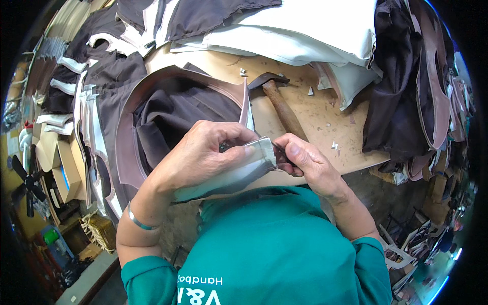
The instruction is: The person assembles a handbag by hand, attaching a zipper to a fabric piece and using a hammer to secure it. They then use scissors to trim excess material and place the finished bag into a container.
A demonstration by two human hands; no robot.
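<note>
From my remote seat I see stacked dark brown and cream cut pieces (96,96) covering the bench's (305,127) left side, then my left hand (203,152), its grip clamped on a folded grey leather strip (256,155) held above the bench's near edge. Just right of it my right hand (305,160) pinches a thin dark tool (280,151) against the strip's end, though the tool's tip is hidden. Behind lies a wooden-handled hammer (282,109); white fabric (305,30) and dark pieces crowd the right.
</note>
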